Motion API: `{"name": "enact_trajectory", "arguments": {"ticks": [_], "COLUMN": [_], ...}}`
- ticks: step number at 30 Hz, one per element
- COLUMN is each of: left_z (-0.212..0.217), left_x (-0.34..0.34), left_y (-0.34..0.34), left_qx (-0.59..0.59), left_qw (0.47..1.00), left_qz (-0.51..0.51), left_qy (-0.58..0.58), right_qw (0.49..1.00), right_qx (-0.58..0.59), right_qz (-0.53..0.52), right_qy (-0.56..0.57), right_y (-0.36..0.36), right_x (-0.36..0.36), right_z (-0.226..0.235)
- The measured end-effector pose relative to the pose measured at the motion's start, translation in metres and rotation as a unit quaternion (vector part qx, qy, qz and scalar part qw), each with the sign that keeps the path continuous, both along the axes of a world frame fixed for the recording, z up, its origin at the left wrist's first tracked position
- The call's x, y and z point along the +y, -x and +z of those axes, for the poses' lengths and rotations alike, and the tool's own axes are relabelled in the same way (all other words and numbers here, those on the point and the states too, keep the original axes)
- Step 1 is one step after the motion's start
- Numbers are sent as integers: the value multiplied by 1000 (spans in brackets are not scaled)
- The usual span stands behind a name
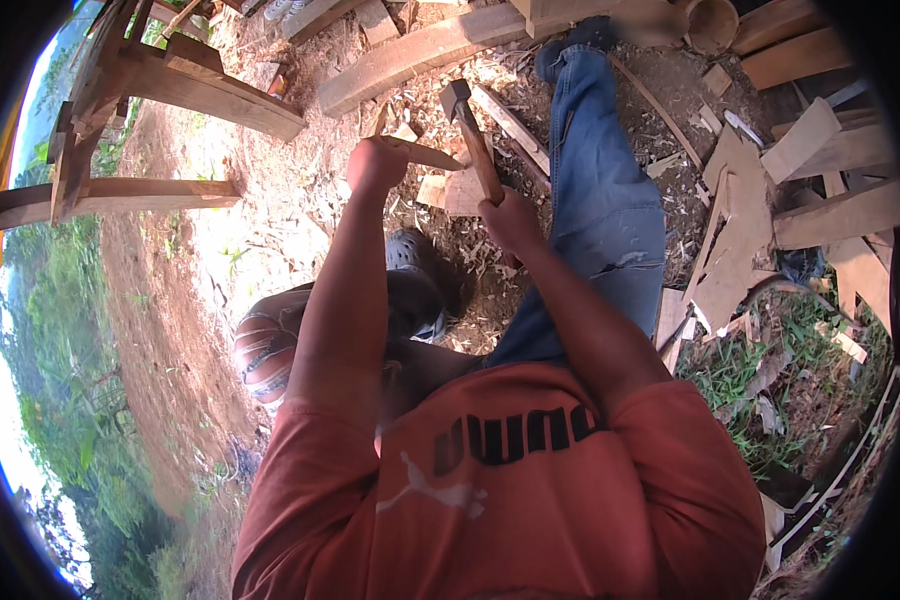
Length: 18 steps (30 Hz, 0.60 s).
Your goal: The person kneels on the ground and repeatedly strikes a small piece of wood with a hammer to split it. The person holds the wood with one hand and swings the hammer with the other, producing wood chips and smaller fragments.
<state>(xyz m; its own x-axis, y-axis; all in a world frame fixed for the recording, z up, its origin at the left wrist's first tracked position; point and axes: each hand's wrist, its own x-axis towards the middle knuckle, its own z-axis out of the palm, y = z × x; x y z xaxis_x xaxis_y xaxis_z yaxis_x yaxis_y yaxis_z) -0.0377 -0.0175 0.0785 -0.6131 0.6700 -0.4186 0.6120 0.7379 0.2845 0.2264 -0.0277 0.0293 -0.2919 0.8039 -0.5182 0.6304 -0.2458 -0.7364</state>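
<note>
The left hand clamps a pointed wooden stake. The right hand grips a hammer above chip-strewn ground.

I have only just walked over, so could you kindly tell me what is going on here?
A person sits on the ground among wood chips and planks. The right hand grips a hammer by its wooden handle, head raised. The left hand holds a thin pointed wood piece over a small wood block on the ground. Offcut boards lie to the right.
</note>
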Motion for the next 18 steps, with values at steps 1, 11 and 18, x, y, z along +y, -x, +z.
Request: {"name": "enact_trajectory", "arguments": {"ticks": [1,11,18], "left_z": [0,8,2], "left_x": [2,3,7], "left_y": [2,-7,-4], "left_qx": [0,-4,5], "left_qw": [1000,999,999], "left_qz": [-7,-25,-32], "left_qy": [-2,-32,-21], "right_qw": [1000,985,999], "right_qx": [17,24,28], "right_qz": [-19,-58,5], "right_qy": [-11,162,-14], "right_y": [2,-9,-5], "right_x": [3,-10,-6], "right_z": [10,-65,-54]}}
